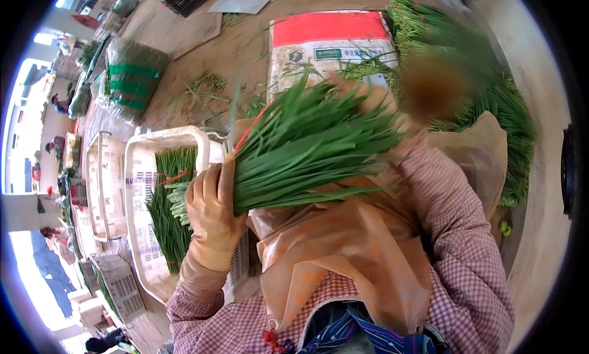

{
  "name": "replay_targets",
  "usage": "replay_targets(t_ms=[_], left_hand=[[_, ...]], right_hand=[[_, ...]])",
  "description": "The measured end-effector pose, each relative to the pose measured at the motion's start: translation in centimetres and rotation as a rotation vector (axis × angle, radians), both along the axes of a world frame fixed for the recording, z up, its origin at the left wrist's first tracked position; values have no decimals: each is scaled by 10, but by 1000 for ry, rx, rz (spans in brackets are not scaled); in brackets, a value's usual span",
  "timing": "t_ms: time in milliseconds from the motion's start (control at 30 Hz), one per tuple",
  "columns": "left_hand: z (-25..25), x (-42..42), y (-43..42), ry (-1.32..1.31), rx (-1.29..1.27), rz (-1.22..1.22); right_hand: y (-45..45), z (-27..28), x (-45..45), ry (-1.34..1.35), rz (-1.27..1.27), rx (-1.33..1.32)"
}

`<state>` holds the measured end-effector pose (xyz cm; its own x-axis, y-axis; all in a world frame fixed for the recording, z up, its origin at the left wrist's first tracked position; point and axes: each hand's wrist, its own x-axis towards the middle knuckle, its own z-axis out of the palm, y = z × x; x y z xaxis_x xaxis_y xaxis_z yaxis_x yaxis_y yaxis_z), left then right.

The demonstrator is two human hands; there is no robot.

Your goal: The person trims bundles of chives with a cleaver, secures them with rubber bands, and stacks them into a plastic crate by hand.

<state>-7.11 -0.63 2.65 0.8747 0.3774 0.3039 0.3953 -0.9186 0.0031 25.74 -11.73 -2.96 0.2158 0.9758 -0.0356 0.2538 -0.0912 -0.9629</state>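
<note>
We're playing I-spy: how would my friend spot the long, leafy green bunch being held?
Find the nearest white plastic crate, at left. At its right edge, a tan-gloved left hand grips the long, leafy green bunch. Unlike the dark green leaves lying in the crate, it fans rightward from that hand.

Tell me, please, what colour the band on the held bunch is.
Red: the band shows best in the head view, the only one.
</note>
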Motion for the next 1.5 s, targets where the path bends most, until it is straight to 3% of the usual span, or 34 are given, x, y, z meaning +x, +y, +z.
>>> replay_targets(t_ms=[100, 133, 200, 267, 333, 467, 533, 567, 633, 667, 733, 767, 833, 867, 933, 1000, 1033, 1067, 1133, 1167, 1233, 1267, 1300, 1367, 1433, 1500], left_hand=[[-13, 1, -9, 39, 185, 23], [-17, 1, -12, 43, 170, 23], [-22, 1, -17, 42, 294, 33], [-26, 4, -20, 27, 305, 48], [-29, 6, -25, 15, 345, 92], [-25, 12, -34, 70, 353, 161], [-14, 11, -43, 122, 288, 166], [-12, 3, -50, 19, 183, 72], [-10, -23, -57, -155, -33, -177], [-23, -46, -64, -166, -14, -129], [-48, -71, -78, -159, -290, -101], [-51, -73, -75, -181, -276, -83], [-36, -58, -59, -170, -727, 287], [-32, -49, -53, -194, -723, 286], [-35, -18, -48, -603, -1043, 197], [-51, 20, -47, -977, -1419, 235], [-45, 36, -43, -1060, -1419, 169], [-34, 50, -34, -957, -1322, 172], [-21, 75, -23, -1066, -1437, 52], [-27, 83, -13, -1038, -1353, -4], [-27, 98, -6, -996, -1524, -93], [-29, 102, -5, -1002, -1544, -83], [-30, 107, -3, -945, -1535, -89], [-27, 122, -6, -974, -1431, -143], [-12, 122, -3, -1034, -1372, -261], [7, 107, 19, -1060, -1504, -341]], right_hand=[[-36, -7, 43, -920, -617, 63], [-46, -1, 60, -892, -723, 98], [-60, 17, 70, -355, -735, 259], [-61, 51, 36, -1, -767, 339], [-57, 60, 5, -101, -616, 499], [-34, 76, -72, -989, 70, 500], [-13, 47, -108, -970, 227, 440], [2, 15, -116, -1146, 206, 319], [11, -6, -108, -695, 305, 273], [13, -15, -104, -547, 325, 299], [11, -30, -96, -418, 366, 327], [10, -40, -95, -225, 330, 285], [6, -59, -98, 119, 270, 229], [4, -63, -100, 98, 280, 233], [1, -65, -104, 223, 216, 245], [-5, -62, -106, 184, 218, 204], [-10, -58, -108, 313, 150, 93], [-17, -49, -107, 432, 55, -8], [-21, -28, -106, 439, 56, 30], [-22, -19, -95, 225, 176, -54], [-23, 16, -63, -158, 330, -161], [-25, 52, -48, -146, 249, -287], [-21, 70, -28, -530, 154, -410], [-8, 98, -2, -1, 72, 164], [19, 108, 7, -55, -110, 603], [46, 78, -15, 321, 92, 550]])
